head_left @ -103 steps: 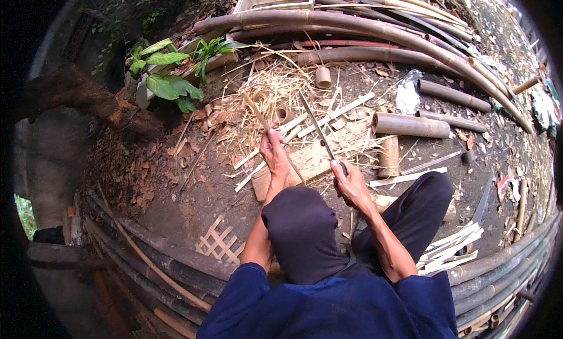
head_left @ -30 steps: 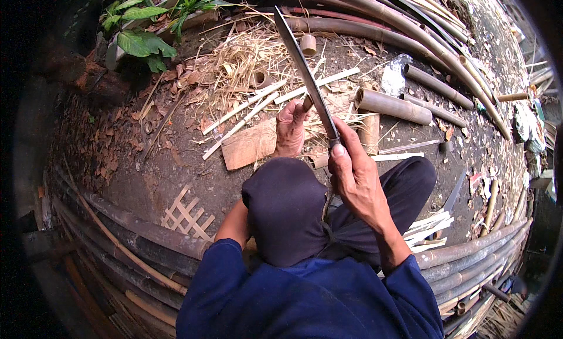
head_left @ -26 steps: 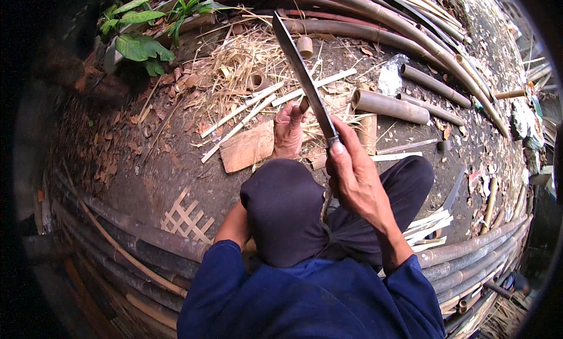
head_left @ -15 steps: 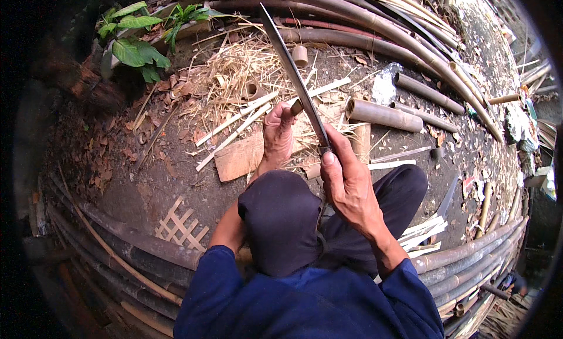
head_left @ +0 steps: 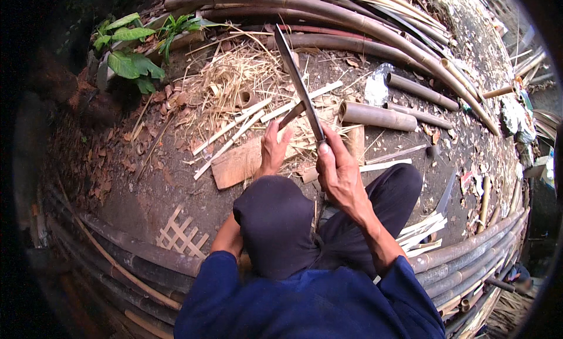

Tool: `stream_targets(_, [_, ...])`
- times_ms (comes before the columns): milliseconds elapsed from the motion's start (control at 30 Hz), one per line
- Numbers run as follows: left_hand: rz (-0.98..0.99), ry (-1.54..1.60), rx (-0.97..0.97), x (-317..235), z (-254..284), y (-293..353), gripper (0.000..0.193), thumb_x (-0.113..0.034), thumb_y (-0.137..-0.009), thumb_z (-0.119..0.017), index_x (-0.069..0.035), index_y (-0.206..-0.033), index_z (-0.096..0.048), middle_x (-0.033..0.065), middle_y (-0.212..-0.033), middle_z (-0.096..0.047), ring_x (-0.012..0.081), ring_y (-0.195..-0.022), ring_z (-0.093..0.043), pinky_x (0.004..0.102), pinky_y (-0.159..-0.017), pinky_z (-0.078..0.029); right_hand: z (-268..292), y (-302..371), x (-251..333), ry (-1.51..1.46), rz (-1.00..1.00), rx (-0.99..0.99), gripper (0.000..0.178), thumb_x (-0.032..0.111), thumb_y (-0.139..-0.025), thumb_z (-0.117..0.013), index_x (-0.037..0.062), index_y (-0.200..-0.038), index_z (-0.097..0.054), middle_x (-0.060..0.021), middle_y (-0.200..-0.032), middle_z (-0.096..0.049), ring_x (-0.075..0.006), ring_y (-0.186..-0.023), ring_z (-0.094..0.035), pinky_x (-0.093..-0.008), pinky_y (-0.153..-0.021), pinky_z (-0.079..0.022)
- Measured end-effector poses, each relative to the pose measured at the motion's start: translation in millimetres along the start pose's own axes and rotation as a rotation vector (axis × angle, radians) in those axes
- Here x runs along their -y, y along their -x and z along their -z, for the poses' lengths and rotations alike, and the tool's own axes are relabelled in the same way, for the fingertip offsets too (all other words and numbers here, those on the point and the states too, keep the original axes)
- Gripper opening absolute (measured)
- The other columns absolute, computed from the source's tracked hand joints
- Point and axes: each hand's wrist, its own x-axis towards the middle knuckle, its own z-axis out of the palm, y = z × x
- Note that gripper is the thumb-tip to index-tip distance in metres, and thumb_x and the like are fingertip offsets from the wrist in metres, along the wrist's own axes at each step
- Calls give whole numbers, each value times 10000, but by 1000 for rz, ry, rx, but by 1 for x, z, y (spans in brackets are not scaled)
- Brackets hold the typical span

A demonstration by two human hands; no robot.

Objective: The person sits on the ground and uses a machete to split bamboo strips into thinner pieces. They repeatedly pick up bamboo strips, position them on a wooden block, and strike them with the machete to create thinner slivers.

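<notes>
My right hand [head_left: 341, 174] is wrapped round the handle of a machete [head_left: 298, 75], its long dark blade pointing up and away from me. Closer to my knee, my left hand [head_left: 272, 150] has its thumb and fingers at the near end of a short brown bamboo strip [head_left: 291, 114]. The strip's far end meets the blade; whether they touch I cannot tell. Beneath my left hand lies a flat wooden board [head_left: 237, 163] with pale shavings on and beyond it.
Pale split sticks [head_left: 234, 137] and a heap of shavings [head_left: 234, 69] lie ahead. A thick bamboo tube [head_left: 378, 116] rests to the right. Long bamboo poles [head_left: 363, 22] cross the far side; more poles [head_left: 141, 239] lie behind me. A woven lattice piece [head_left: 182, 233] sits at the left, a saw blade [head_left: 447, 192] at the right.
The machete's tip has shifted slightly right and nearer. My left hand has drawn back a little toward my knee, and more of the bamboo strip now shows beside the blade.
</notes>
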Motion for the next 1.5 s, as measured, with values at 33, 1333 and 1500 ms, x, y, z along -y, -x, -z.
stream_targets(33, [-3,64,1,-15,7,-6,293,-175,-894,-657,-9,-1129,-606,177,-944,-631,329,-890,-630,403,-765,-498,2,3,1,-29,30,-17,439,166,-1003,-447,139,-1438,-395,-141,-689,-572,-203,-626,-596,-342,-642,-481])
stream_targets(1333, [-452,193,150,-132,-16,-130,309,-179,-816,-773,-24,-1010,-589,49,-785,-635,112,-672,-597,255,-619,-491,24,-52,-90,18,47,-4,304,227,-941,-571,55,-1181,-498,-189,-810,-607,-313,-744,-628,-411,-693,-485])
stream_targets(1500, [-508,195,-64,-117,-50,-136,284,-213,-854,-745,-52,-781,-523,39,-710,-597,126,-646,-527,294,-624,-450,25,-58,-103,99,54,-61,371,226,-931,-583,71,-1258,-502,-245,-837,-646,-362,-782,-678,-434,-687,-516])
